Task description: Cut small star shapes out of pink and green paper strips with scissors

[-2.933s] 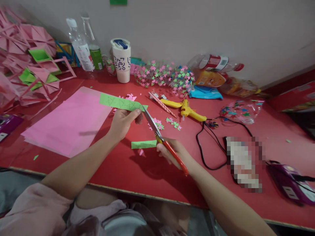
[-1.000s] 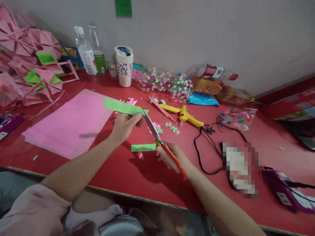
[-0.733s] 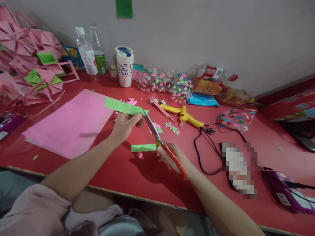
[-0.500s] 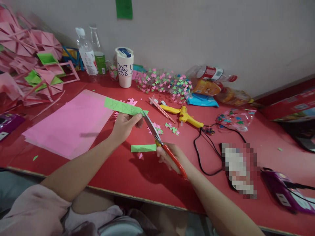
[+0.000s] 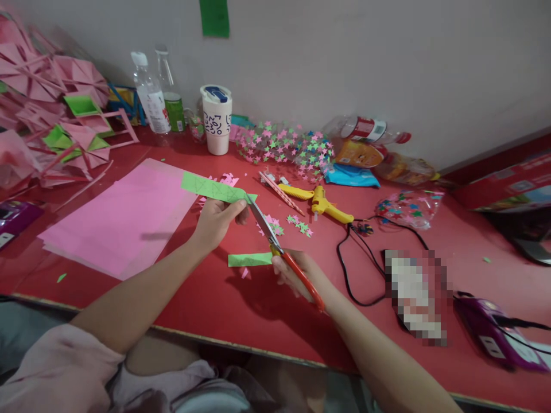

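Between the thumb and fingers of my left hand [image 5: 219, 221] is a green paper strip [image 5: 206, 187] with pencilled star outlines. My right hand [image 5: 297, 269] grips red-handled scissors [image 5: 300, 276], their blades pointing up and left. The blade tips meet the strip's right end, just beside my left thumb; the blades look nearly closed. A second green strip [image 5: 247, 260] lies on the red table [image 5: 206, 298], partly behind my right hand. Small pink and green paper stars [image 5: 300, 223] are scattered beyond the scissors, and pink ones [image 5: 226, 179] lie behind the held strip.
Pink paper sheets [image 5: 124, 212] lie at left, below a heap of folded pink paper [image 5: 55, 97]. A white tumbler [image 5: 217, 123] and bottles [image 5: 150, 97] stand by the wall. A yellow glue gun [image 5: 329, 206], a black cord [image 5: 340, 261] and a pixelated object [image 5: 415, 298] are at right.
The view has shifted very slightly. Both hands, the strip and the scissors keep nearly the same positions.
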The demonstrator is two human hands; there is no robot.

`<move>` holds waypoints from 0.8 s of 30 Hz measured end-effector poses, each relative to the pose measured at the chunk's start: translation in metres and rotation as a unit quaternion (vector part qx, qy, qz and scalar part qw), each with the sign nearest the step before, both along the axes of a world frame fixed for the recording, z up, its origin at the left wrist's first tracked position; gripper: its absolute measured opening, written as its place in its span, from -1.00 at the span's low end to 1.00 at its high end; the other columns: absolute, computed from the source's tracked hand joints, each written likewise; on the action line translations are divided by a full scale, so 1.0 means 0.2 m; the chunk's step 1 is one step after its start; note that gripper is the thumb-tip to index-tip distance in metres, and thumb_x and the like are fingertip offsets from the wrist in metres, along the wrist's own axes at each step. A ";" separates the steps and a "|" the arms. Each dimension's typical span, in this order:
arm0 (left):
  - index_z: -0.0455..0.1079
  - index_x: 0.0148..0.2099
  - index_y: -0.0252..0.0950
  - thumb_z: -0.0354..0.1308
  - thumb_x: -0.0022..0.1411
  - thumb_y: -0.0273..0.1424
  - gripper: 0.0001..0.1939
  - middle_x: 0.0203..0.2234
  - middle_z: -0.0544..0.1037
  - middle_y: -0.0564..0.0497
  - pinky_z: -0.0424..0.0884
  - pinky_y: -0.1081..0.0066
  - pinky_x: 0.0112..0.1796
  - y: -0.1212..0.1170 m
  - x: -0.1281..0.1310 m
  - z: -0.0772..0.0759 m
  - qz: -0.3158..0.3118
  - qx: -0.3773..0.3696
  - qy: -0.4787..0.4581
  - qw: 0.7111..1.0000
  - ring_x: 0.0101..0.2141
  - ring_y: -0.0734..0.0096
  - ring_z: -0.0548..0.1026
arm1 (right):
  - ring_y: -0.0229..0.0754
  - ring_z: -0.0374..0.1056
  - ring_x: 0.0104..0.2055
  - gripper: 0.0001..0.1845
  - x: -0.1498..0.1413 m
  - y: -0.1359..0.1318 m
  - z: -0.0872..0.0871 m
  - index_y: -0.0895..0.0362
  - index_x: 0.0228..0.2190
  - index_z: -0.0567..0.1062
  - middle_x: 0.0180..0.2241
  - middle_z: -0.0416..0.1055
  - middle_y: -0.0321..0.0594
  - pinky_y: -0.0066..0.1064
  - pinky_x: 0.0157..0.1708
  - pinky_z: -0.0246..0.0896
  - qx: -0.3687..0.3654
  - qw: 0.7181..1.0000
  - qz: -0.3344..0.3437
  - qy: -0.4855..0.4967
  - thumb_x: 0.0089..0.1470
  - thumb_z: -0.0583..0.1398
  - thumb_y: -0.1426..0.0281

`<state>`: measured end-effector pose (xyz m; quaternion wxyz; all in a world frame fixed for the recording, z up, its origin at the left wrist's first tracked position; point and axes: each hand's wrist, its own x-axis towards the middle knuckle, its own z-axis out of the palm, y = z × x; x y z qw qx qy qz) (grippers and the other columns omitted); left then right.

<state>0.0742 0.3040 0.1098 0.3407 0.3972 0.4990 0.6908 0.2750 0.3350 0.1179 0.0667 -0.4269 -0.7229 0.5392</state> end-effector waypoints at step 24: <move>0.28 -0.52 -0.25 -0.08 0.29 -0.04 -0.52 -0.64 0.37 0.08 0.37 0.47 -0.42 -0.06 0.13 0.02 0.020 -0.033 0.074 0.997 -0.54 0.54 0.37 | -0.37 0.08 -0.77 -0.35 0.00 -0.03 -0.05 0.11 -0.51 0.31 -0.81 0.07 -0.51 -0.37 -0.52 0.28 -0.032 0.993 0.036 0.112 -0.02 0.03 -0.25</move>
